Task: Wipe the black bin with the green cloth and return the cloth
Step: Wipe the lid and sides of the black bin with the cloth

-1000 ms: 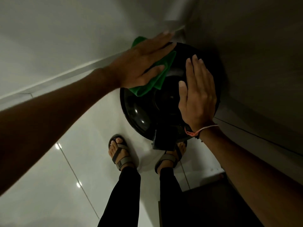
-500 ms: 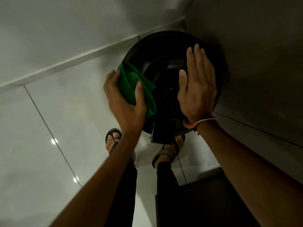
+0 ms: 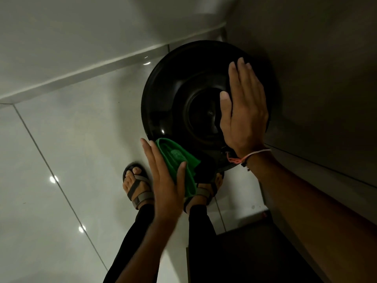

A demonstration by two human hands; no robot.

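Left hand [image 3: 165, 180] grip pinches green cloth [image 3: 179, 162] at black bin [image 3: 183, 94] near edge. Right hand [image 3: 244, 111] flat, grip empty. Risk: cloth slips off rim; bin shifts.

A dim, low-contrast scene is shown. Small ceiling-light glints are reflected on the glossy floor tiles [image 3: 61, 160] at eight o'clock. Deep shadow is cast toward three o'clock. Lines are bent by wide-angle distortion at the edges.
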